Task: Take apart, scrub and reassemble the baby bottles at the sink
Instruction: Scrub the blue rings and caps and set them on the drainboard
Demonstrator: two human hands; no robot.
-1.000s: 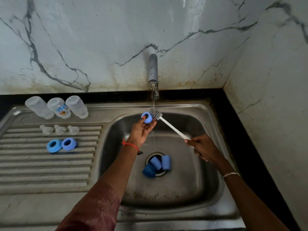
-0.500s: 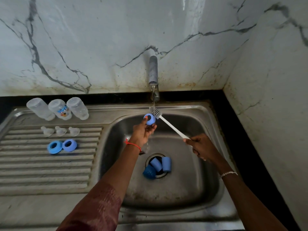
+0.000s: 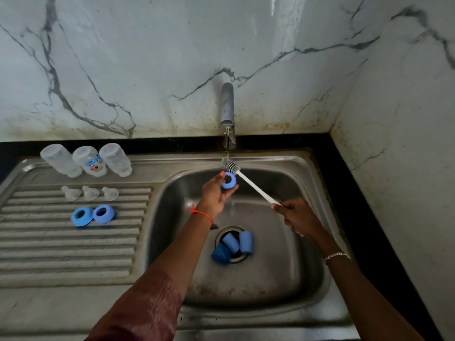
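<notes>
Two hands work over the bowl of a stainless steel sink (image 3: 307,242). The left hand (image 3: 215,193) pinches a blue plastic screw ring (image 3: 229,182) between thumb and fingertips, its hole facing up, under the thin stream of water (image 3: 227,143) falling from the grey metal tap (image 3: 227,104). The right hand (image 3: 296,216) is curled round the lower end of a white-handled bottle brush (image 3: 253,187). The handle slants up toward the left hand, and the grey bristle head sits in the stream just above the ring; whether it touches the ring's upper edge I cannot tell.

Below and between the hands, three blue plastic caps (image 3: 232,244) lie on their sides over the drain hole, touching one another. Well to the left of the left hand, on the ribbed steel drainboard (image 3: 49,254), two more blue screw rings (image 3: 82,217) lie side by side and touching. Beyond them, farther from the person, three clear silicone teats (image 3: 89,192) sit in a row. Beyond those stand three clear plastic baby bottles (image 3: 89,161), close together and seemingly mouth down; the middle one bears a coloured cartoon print.

A red thread (image 3: 202,214) circles the left wrist and a silver bracelet (image 3: 336,255) the right. A maroon sleeve (image 3: 147,308) covers the left arm near the elbow. Past both hands, a strip of black table (image 3: 172,142) runs between the sink and the white marble wall (image 3: 147,57) with dark veins.
</notes>
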